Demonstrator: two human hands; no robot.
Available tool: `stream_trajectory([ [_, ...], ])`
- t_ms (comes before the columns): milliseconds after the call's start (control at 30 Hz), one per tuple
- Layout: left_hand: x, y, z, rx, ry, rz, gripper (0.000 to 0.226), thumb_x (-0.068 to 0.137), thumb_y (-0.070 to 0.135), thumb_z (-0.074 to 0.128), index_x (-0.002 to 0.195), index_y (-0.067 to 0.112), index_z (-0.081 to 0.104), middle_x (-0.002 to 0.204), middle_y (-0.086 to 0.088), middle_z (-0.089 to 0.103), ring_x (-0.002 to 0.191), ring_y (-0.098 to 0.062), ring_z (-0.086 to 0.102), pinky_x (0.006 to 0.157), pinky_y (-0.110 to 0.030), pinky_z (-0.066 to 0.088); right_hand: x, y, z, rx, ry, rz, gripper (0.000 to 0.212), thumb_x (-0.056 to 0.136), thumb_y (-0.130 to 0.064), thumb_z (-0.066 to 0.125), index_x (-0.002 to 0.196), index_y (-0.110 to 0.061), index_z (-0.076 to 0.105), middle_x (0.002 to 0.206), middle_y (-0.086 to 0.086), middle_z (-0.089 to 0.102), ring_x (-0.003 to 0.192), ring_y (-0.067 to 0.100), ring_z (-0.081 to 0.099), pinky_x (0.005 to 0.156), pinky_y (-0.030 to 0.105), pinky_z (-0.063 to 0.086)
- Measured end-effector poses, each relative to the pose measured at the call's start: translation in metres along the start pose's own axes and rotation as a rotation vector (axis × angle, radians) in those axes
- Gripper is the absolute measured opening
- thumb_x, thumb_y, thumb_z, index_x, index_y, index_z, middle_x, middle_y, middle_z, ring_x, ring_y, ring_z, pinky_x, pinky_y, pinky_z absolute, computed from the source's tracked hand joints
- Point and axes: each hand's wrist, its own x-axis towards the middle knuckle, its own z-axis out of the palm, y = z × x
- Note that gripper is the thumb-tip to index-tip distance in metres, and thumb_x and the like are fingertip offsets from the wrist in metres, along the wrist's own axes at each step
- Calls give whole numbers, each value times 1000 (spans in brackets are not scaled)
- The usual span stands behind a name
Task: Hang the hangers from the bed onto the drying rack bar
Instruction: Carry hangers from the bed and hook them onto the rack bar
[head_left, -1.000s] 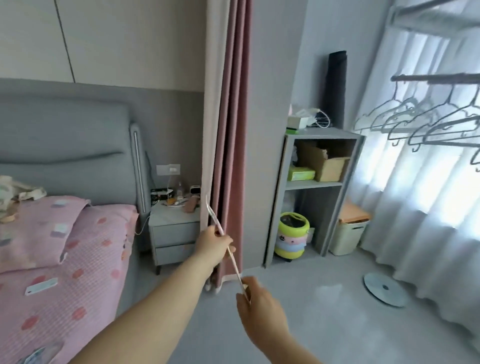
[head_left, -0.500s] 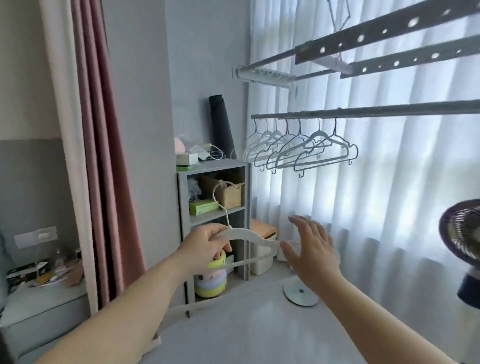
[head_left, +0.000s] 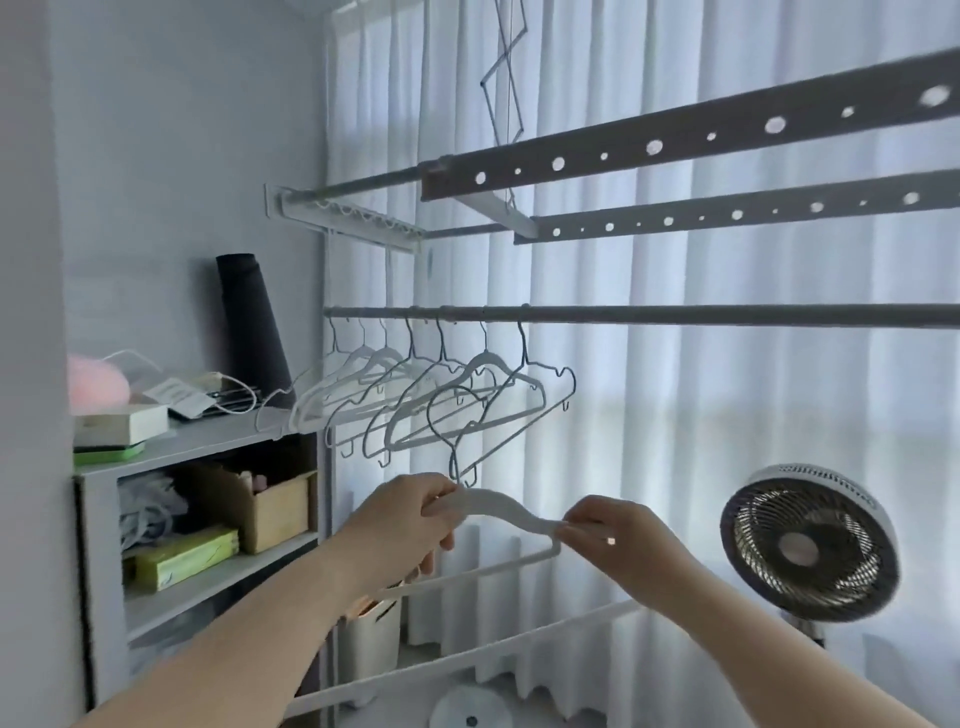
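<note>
I hold one white hanger (head_left: 506, 512) level in front of me, below the drying rack bar (head_left: 675, 314). My left hand (head_left: 410, 519) grips its top next to the wire hook (head_left: 447, 431), which points up. My right hand (head_left: 618, 535) pinches the hanger's right shoulder. Several hangers (head_left: 415, 395) hang in a row on the left part of the bar, just above and behind the held one. The bed is out of view.
A grey shelf unit (head_left: 208, 519) with boxes stands at the left. A fan (head_left: 810, 540) stands at the right. Perforated rack rails (head_left: 675, 140) run overhead. White curtains (head_left: 727, 415) hang behind. A low white rail (head_left: 467, 665) crosses below my arms.
The view has swung from the bed to the rack and come closer. My right hand, open half a second ago, now pinches the hanger's right end. The hanger is raised toward the bar.
</note>
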Motion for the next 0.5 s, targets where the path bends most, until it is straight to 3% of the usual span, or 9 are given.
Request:
stream_trajectory([
  [67, 30, 3, 3, 5, -18, 32, 21, 94, 21, 47, 78, 32, 55, 66, 6, 58, 38, -2, 48, 46, -19, 43, 20, 12, -5, -15, 31, 13, 27, 85, -37, 58, 58, -40, 52, 69, -13, 60, 77, 11, 58, 75, 28, 48],
  [200, 77, 15, 18, 7, -56, 94, 21, 94, 18, 45, 77, 26, 54, 64, 5, 56, 33, -1, 47, 40, -14, 42, 50, 37, -19, -85, 107, 27, 8, 88, -30, 56, 82, -31, 61, 79, -15, 60, 88, 11, 57, 75, 22, 39],
  [333, 126, 24, 28, 10, -28, 114, 26, 93, 10, 43, 73, 24, 53, 64, 2, 56, 30, -2, 47, 36, -15, 42, 84, 62, -37, -311, 229, 51, 30, 92, -28, 49, 121, -23, 53, 116, -10, 58, 115, 12, 50, 92, 21, 31],
  [500, 183, 38, 31, 44, 108, 109, 30, 94, 9, 36, 69, 18, 51, 64, -3, 57, 28, -3, 49, 33, -15, 42, 134, 82, -78, -524, 434, -13, 43, 93, -24, 45, 136, -20, 38, 142, -4, 38, 134, 18, 29, 108, 27, 18],
])
